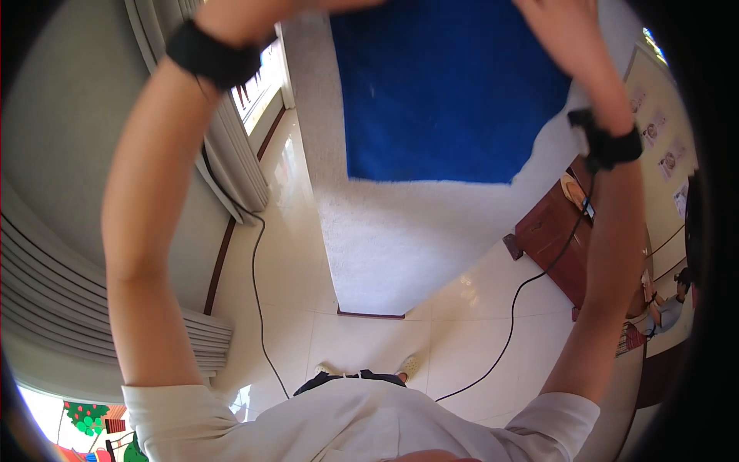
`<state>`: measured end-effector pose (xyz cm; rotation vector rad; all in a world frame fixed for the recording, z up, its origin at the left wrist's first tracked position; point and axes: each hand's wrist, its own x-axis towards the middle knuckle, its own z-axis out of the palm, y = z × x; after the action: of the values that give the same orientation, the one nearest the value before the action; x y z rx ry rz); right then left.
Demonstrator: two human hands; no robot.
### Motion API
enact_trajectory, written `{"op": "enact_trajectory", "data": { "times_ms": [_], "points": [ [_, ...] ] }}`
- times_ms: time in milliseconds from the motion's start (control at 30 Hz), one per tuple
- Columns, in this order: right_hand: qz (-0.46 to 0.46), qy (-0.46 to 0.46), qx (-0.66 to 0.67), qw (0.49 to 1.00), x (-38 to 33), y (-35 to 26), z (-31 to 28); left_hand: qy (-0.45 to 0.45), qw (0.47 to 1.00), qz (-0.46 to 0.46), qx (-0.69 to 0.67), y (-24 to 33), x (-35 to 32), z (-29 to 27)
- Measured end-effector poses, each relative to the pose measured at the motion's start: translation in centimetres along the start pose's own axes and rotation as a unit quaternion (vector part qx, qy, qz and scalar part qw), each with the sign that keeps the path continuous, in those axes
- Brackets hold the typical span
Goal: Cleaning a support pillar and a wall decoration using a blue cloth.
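Note:
A blue cloth [446, 92] lies spread against a white wall or pillar [408, 239], its lower edge hanging almost straight across. My left hand [327, 5] reaches up to the cloth's upper left, largely cut off by the picture's top edge. On the other side, my right hand [566, 38] is at the cloth's upper right edge, its back toward me. The fingertips of both hands are out of the picture, so their grip on the cloth does not show. Each wrist wears a black band, and both arms are raised.
Grey curtains [115, 316] hang on the left, beside a bright window or doorway [262, 88]. Black cables [259, 300] run down both sides of me. A reddish-brown wooden cabinet [554, 239] stands at right. Pale tiles [454, 339] cover the floor. Farther right, another person [666, 312] is partly visible.

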<state>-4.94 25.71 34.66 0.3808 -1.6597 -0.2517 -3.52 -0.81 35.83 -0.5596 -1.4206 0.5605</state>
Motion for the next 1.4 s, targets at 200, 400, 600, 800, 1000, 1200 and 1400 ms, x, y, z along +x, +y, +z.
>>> {"op": "enact_trajectory", "data": {
  "times_ms": [200,400,600,800,1000,1200,1400],
  "points": [
    [-0.038,-0.006,0.059,0.998,-10.4,-1.3,-1.1,-0.084,0.973,-0.086,-0.196,9.4,-4.4,-4.1],
    [0.072,-0.068,0.093,0.991,-15.5,-3.0,-1.6,-0.201,0.943,-0.11,-0.243,13.5,-5.3,-4.6],
    [0.198,-0.123,0.148,0.961,-17.3,-4.0,-5.7,-0.238,0.918,-0.139,-0.285,17.7,-4.3,-7.2],
    [0.234,-0.122,0.176,0.949,-15.8,-2.1,-8.4,-0.216,0.915,-0.208,-0.271,19.6,-3.9,-8.9],
    [0.302,-0.13,0.277,0.903,-14.6,-1.9,-8.8,-0.145,0.899,-0.298,-0.286,19.5,-3.6,-8.8],
    [0.306,-0.116,0.232,0.916,-13.2,-2.5,-9.2,-0.09,0.892,-0.341,-0.282,19.8,-3.2,-8.7],
    [0.264,-0.052,0.188,0.945,-14.8,-4.3,-7.8,-0.094,0.893,-0.312,-0.309,20.3,-4.4,-8.5]
  ]
}}
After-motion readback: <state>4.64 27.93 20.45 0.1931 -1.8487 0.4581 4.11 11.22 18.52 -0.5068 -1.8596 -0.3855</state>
